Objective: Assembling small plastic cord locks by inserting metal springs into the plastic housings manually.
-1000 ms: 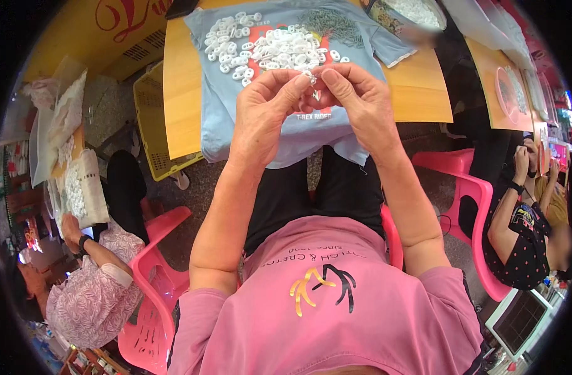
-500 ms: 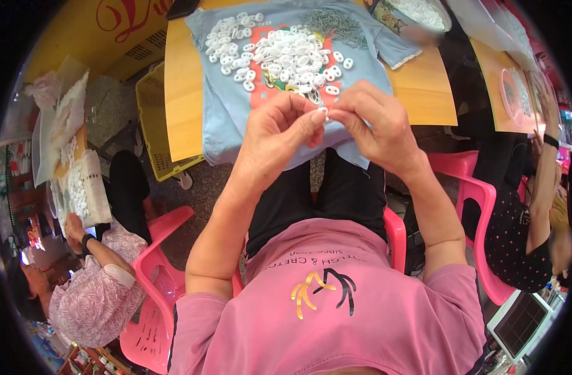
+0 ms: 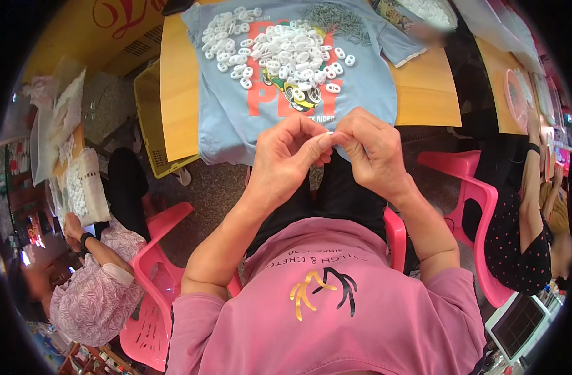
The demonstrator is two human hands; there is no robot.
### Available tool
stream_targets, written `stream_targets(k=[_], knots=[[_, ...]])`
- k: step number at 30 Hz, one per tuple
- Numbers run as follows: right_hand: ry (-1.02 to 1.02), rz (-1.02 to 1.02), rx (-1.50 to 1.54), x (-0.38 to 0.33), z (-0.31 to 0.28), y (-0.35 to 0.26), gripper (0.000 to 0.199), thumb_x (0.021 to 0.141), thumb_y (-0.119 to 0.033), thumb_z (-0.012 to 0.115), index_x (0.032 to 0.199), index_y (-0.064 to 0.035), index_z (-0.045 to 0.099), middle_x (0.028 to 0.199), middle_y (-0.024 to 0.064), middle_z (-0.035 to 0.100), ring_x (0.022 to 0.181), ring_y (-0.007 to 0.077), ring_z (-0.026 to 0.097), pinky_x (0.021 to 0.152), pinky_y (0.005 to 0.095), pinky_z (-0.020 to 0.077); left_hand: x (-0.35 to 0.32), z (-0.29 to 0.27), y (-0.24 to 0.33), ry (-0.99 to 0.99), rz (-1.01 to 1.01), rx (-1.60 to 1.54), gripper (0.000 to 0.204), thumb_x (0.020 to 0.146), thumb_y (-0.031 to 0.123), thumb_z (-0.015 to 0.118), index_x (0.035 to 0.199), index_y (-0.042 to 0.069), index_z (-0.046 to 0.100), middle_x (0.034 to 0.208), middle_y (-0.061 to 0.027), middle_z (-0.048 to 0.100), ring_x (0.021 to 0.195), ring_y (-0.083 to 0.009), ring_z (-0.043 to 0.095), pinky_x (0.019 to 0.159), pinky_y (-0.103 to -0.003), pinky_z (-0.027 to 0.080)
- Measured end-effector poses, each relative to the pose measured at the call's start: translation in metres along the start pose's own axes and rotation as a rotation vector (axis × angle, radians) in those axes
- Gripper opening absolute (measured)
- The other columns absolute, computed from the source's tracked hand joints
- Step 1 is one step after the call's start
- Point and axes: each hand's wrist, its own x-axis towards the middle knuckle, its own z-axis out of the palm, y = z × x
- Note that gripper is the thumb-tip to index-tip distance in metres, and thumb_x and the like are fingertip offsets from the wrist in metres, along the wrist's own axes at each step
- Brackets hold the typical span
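**Two hands pinch a small white piece above the lap**

At the middle of the frame the left hand [image 3: 284,159] and the right hand [image 3: 370,150] meet fingertip to fingertip, both curled nearly closed. Between them sits a small white piece [image 3: 329,134], gripped by thumb and forefinger on each side; most of it is hidden by the fingers, so its exact shape cannot be told. The hands hover over the person's dark trousers, just below the near edge of the bench [image 3: 176,87].

On the bench, in the upper middle of the frame, a light blue T-shirt [image 3: 367,81] is spread flat, its hem hanging over the bench edge. A heap of white oval rings [image 3: 279,53] lies on the shirt's chest, and a pile of small grey metal parts [image 3: 339,19] lies beside it toward the upper right.

A yellow crate [image 3: 149,125] stands on the floor at the bench's left side. Pink plastic chairs [image 3: 157,262] fill the lower left and the right. Another person in a patterned top [image 3: 92,300] sits at lower left, a third in a dotted dark top [image 3: 517,244] at the right edge.
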Motion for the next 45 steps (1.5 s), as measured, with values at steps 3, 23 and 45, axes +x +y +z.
stream_targets(k=[3,23,45], knots=[[0.032,0.072,0.001,0.006,0.010,0.011,0.012,0.090,-0.004,0.063,0.082,0.0015,0.057,0.072,0.0110,0.055,0.062,0.0249,0.054,0.056,0.0331,0.0430,0.014,-0.009,-0.016,0.055,0.021,-0.045,0.015,0.094,0.014,0.065,0.092,-0.001,0.059,0.078,-0.0047,0.064,0.071,-0.0094,0.060,0.064,-0.024,0.050],[0.032,-0.127,-0.137,0.014,0.010,0.007,0.011,0.090,0.000,0.061,0.082,0.0024,0.055,0.071,0.0121,0.054,0.062,0.0276,0.053,0.054,0.0365,0.0426,0.005,-0.006,-0.007,0.073,0.009,-0.220,0.014,0.093,0.011,0.065,0.098,-0.002,0.062,0.083,-0.0078,0.067,0.074,-0.0127,0.065,0.068,-0.026,0.054],[-0.056,0.099,-0.486,0.036,-0.010,0.053,0.017,0.084,-0.015,0.070,0.097,-0.0037,0.067,0.086,0.0098,0.064,0.068,0.0211,0.061,0.063,0.0323,0.0476,0.014,-0.029,-0.014,0.243,0.055,-0.247,0.017,0.094,0.016,0.065,0.098,0.000,0.060,0.085,-0.0088,0.067,0.077,-0.0151,0.066,0.071,-0.028,0.056]])
